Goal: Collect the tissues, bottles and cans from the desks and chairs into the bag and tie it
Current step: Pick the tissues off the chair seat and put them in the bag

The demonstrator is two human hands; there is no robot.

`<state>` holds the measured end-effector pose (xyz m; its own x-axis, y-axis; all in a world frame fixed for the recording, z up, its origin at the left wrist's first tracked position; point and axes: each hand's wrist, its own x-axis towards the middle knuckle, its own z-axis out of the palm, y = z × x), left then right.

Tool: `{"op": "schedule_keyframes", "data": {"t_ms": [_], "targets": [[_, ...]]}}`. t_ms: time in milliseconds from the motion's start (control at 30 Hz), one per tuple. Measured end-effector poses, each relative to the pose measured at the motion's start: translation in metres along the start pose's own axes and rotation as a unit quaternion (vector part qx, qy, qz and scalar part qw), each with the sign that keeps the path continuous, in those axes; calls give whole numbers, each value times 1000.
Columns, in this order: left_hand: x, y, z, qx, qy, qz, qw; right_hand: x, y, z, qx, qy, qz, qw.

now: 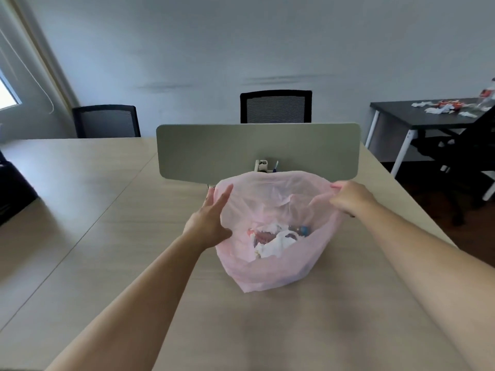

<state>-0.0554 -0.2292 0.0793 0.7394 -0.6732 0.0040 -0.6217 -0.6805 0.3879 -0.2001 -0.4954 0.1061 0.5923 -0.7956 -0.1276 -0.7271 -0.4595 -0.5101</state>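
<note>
A thin pink plastic bag [270,274] stands open on the light wooden desk [112,223] in front of me. Inside it lie crumpled white tissues [276,243], something red and a blue bottle cap [304,229]. My left hand [211,219] lies against the bag's left rim with its fingers straight; the thumb is hidden behind the plastic. My right hand [351,198] pinches the right rim with curled fingers and holds it up. More tissues [436,117], red cans [450,111] and a clear bottle [487,99] lie on the dark desk [396,116] at the far right.
A grey divider panel [257,151] stands across the desk just behind the bag. Two black mesh chairs [276,107] [107,121] sit behind the desk. Another black chair [466,162] stands beside the dark desk on the right.
</note>
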Motion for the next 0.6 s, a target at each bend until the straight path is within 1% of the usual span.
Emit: {"op": "schedule_keyframes", "data": {"t_ms": [100,167,233,300,367,400,433,500,600], "targets": [[-18,20,-14,48,14,-17,999,-27,10,-17,-38,51,-2,998],[-31,32,-21,57,33,-35,997,-51,19,-27,-17,58,0,998],[-55,37,-25,54,47,-3,997,-86,33,-33,-4,52,1,999],[-85,40,-26,10,15,73,997,-124,51,-33,11,37,16,999],[-118,43,-24,-72,-71,145,984,-165,66,-28,19,3,31,999],[-135,44,-22,-99,-134,164,972,-183,72,-23,15,-19,35,999],[-153,44,-18,-102,-201,171,959,-204,78,-19,12,-42,38,998],[-181,44,-9,-70,-300,174,935,-236,90,-11,19,-118,49,992],[-216,44,8,-12,-399,187,898,-286,104,-10,-27,-270,73,960]]}}
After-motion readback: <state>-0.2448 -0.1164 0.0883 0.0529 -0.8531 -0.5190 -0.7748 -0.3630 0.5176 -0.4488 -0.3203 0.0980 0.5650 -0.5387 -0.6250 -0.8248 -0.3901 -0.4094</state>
